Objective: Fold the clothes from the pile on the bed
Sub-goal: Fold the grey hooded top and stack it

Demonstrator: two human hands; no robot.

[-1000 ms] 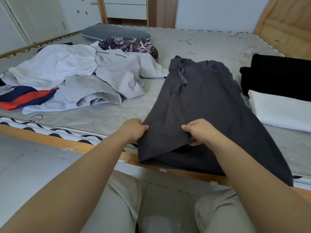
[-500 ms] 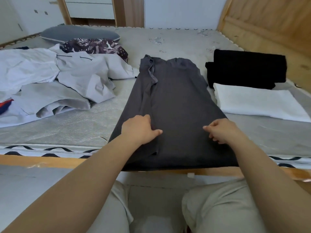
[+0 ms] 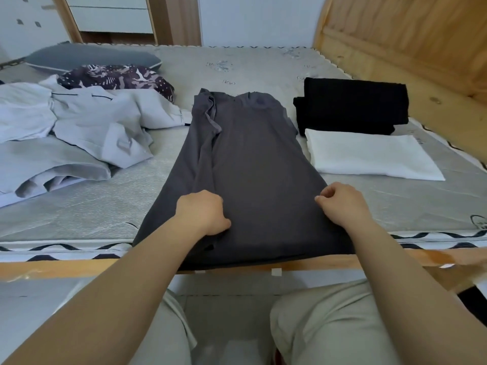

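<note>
A dark grey garment (image 3: 253, 164) lies lengthwise on the bed, folded into a long strip, its near hem draped over the bed's front edge. My left hand (image 3: 201, 213) rests curled on its near left part, fingers pinching the cloth. My right hand (image 3: 341, 204) grips the garment's near right edge with closed fingers. The pile of unfolded clothes (image 3: 79, 133), pale grey and white pieces, sprawls at the left. A patterned dark garment (image 3: 116, 77) lies behind the pile.
A folded black garment (image 3: 353, 104) and a folded white one (image 3: 369, 156) lie at the right. A grey pillow (image 3: 89, 57) sits at the back left. The wooden headboard (image 3: 408, 40) rises at the right; the bed's wooden rail (image 3: 66, 268) runs along the front.
The view swung right and centred on the grey garment. Both hands moved apart, the right one out to the garment's right edge, and the cloth now lies flatter and straighter.
</note>
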